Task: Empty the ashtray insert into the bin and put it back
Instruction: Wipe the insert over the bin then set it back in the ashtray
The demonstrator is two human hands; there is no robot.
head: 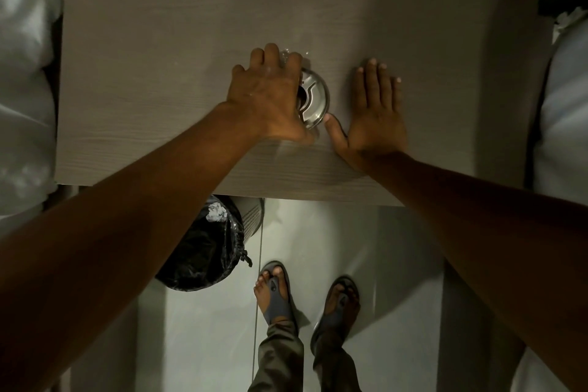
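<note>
— Which step am I on?

— My left hand [270, 99] lies over the near-left part of the ashtray insert [313, 99], the round metal disc on the wooden tabletop [159, 57], close to the front edge. I judge it could be either the pick-up or the put-back; I cannot tell from this view whether the insert has been emptied. Its visible half looks clean, but my hand hides the rest.

— And the bin?

— The bin [210, 248], lined with a black bag, stands on the floor below the table's front edge, to my left, with crumpled paper [217, 212] in it. If the insert is still full, the next move calls for lifting it level, carrying it over the edge and down to the left, then tipping it above the bag.

— The fingers?

— On the left hand they are spread and bent down over the disc's rim; the thumb reaches its near edge. Whether they actually pinch the rim I cannot tell, since the palm covers the contact. My right hand [375, 114] lies flat on the tabletop just right of the insert, fingers straight and slightly apart, the thumb tip touching or nearly touching the rim. It holds nothing.
</note>
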